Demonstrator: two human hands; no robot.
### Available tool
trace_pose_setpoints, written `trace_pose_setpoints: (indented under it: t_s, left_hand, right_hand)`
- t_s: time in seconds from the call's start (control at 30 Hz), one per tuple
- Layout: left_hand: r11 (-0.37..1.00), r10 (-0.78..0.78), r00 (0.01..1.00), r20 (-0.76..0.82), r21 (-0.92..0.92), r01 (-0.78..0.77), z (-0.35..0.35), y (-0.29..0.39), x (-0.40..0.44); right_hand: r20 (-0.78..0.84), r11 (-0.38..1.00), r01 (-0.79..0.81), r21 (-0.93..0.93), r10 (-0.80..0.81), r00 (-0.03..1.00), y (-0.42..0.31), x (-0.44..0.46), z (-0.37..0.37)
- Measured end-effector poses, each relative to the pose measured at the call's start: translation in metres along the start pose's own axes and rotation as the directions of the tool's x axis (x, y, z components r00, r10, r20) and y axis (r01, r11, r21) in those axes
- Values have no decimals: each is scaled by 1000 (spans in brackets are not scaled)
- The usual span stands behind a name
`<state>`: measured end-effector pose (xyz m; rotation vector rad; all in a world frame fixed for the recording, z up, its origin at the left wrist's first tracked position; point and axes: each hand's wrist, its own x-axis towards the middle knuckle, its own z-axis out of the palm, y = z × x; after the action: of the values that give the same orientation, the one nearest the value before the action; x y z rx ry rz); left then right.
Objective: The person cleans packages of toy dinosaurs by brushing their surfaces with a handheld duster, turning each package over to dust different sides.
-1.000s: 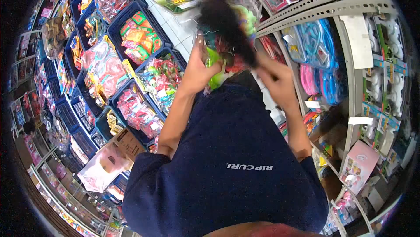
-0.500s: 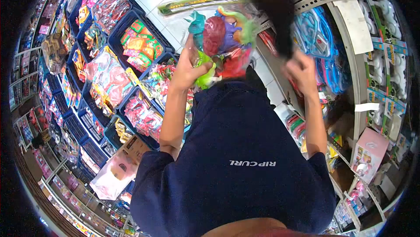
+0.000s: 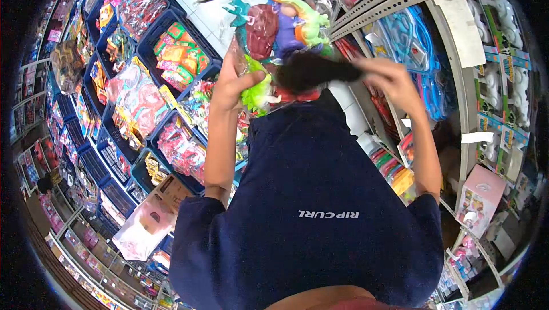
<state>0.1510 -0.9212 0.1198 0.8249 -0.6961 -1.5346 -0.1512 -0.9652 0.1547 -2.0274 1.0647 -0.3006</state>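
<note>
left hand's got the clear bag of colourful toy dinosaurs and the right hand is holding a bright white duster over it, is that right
Not quite: the duster is black, not white, as the head view shows. The left hand does have the clear bag of colourful toy dinosaurs, and the right hand holds the duster over it.

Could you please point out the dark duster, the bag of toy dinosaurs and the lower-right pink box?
Dark duster [image 3: 314,72]: head view, middle of its fluffy part.
Bag of toy dinosaurs [image 3: 288,34]: head view, clear plastic over the purple toy.
Pink box [image 3: 481,198]: head view, printed face.
</note>
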Motion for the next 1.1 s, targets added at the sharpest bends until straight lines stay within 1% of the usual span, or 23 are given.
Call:
trace_pose_setpoints:
  t_s: [0.03,0.07,0.1,0.17,0.23,0.3,0.33,0.37,0.4,0.43,0.47,0.57,0.6,0.63,0.7,0.73,0.77,0.87,0.9,0.93,1.0,1.07,1.1]
  left_hand:
    - [1000,0,1000,-7,-5,0,0,-1,-1]
    - [998,-35,999,-9,-44,35,0,-2,-4]
    - [995,-68,998,-6,-80,68,-1,-2,-5]
    - [988,-93,995,30,-119,96,-2,-1,-2]
    - [986,-106,994,28,-130,109,-3,-1,-2]
    - [978,-140,990,9,-152,140,-4,-3,-7]
    - [977,-148,989,2,-154,147,-3,-4,-9]
    - [976,-139,990,15,-164,140,-2,-2,-9]
    - [976,-123,992,31,-177,126,1,-1,-6]
    - [975,-104,994,43,-193,110,2,0,-3]
    - [978,-92,994,66,-181,103,2,0,-1]
    - [982,-122,991,56,-139,129,-7,-1,4]
    - [983,-138,989,46,-117,143,-8,-1,3]
    - [982,-140,989,42,-119,144,-9,-2,1]
    - [976,-107,991,75,-180,119,-7,-2,3]
    - [971,-92,991,93,-212,110,-7,-2,5]
    - [965,-75,991,110,-244,100,-6,-3,6]
    - [947,-133,990,46,-288,141,-5,-3,6]
    - [939,-162,987,15,-306,159,-6,-2,5]
    - [939,-158,987,17,-305,156,-7,-3,7]
    - [957,-150,988,49,-242,157,-12,-9,9]
    - [964,-148,987,64,-215,158,-15,-11,9]
    - [959,-179,982,61,-213,188,-16,-11,9]
  right_hand:
    - [-285,996,24,81,0,959,6,1,1]
    - [-360,931,-202,303,309,880,8,0,2]
    - [-355,931,-204,304,309,882,8,-1,2]
    - [1,999,31,-33,-31,1000,9,-1,-3]
    - [32,998,-30,50,28,999,6,-1,-10]
    - [-185,884,-364,294,426,886,7,1,-22]
    - [-273,903,-236,358,343,899,6,3,-21]
    - [-268,899,-242,365,350,897,7,3,-18]
    - [-53,976,-74,206,86,995,9,5,-18]
    - [207,986,142,90,-158,965,10,6,-18]
    - [209,986,138,92,-154,966,10,5,-17]
    - [-93,992,120,28,-117,989,9,9,-16]
    - [-215,990,-47,134,75,974,10,8,-12]
    - [-210,990,-48,136,76,975,11,8,-12]
    - [282,997,38,-72,-16,959,12,9,-16]
    - [323,983,118,-141,-67,944,0,10,-18]
    - [320,983,117,-145,-65,945,0,10,-18]
    - [-133,979,-113,172,136,982,6,12,-14]
    - [-41,1000,3,26,-2,999,7,15,-13]
    - [-43,1000,6,24,-5,999,6,15,-15]
    - [437,996,27,-89,15,899,0,15,-17]
    - [366,995,94,-22,-80,927,2,17,-17]
    - [133,999,22,39,-27,991,7,18,-18]
